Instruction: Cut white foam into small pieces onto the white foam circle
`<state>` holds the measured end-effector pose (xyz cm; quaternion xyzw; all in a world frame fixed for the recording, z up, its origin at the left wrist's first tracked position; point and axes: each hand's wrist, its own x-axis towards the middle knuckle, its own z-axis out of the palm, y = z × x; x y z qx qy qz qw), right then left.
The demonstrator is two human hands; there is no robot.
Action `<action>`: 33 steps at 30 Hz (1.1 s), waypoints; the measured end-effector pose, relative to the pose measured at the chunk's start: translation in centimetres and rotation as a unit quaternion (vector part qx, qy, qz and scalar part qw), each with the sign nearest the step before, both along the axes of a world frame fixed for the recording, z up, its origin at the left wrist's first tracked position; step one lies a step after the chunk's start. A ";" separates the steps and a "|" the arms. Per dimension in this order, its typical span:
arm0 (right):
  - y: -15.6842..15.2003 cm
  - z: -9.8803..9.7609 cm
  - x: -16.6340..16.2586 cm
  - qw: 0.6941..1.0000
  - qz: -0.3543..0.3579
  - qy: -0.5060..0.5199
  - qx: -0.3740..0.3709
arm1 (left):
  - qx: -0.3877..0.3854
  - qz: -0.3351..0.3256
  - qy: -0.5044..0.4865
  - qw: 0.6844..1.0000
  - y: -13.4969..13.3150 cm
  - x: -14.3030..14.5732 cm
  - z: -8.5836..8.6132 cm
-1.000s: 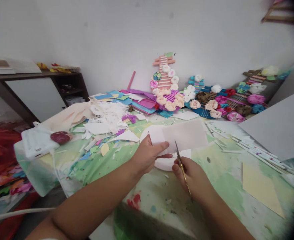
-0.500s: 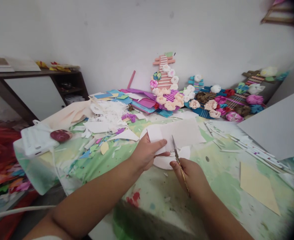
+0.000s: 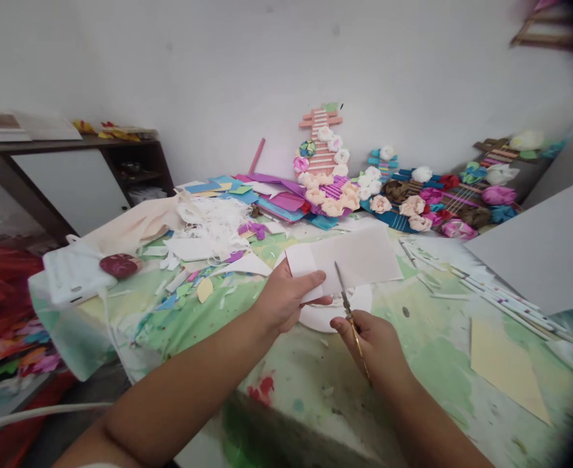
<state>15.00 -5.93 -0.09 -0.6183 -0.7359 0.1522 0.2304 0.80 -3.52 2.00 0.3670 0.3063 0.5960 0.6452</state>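
Between thumb and fingers, my left hand (image 3: 289, 296) grips the left end of a white paper strip (image 3: 364, 257), which has a folded part at that end. My right hand (image 3: 376, 344) is closed around a pair of scissors (image 3: 347, 302) with gold-coloured handles. The blades point up and away from me and lie over the strip's lower edge, just right of my left fingers. Under the strip, on the table, rests a white rounded paper piece (image 3: 322, 320), partly hidden by the strip and my left hand.
A paint-stained green cloth (image 3: 427, 364) covers the table. White shreds (image 3: 213, 221) and coloured scraps lie left, beside a white power device (image 3: 74, 273). Guitar-shaped crafts with paper flowers (image 3: 322, 156) lean at the back. Paper sticks (image 3: 505, 302) and a cream sheet (image 3: 505, 367) lie right.
The strip has shifted very slightly, and the scissors' blades look closer together against it. Both hands keep their holds; the whole view has moved a little.
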 end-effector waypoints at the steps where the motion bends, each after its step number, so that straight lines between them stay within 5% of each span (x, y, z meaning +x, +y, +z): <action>1: 0.0 -0.1 0.0 1.000 0.003 0.009 -0.005 | -0.002 0.001 0.001 1.000 0.0 0.0 0.0; 19: 0.6 -0.7 -0.4 0.996 -0.002 0.044 -0.072 | -0.050 0.007 0.010 0.999 0.6 -0.1 -0.4; 33: 0.5 -0.6 0.1 0.991 0.063 0.091 -0.076 | -0.031 -0.015 0.020 0.999 0.3 0.2 -0.6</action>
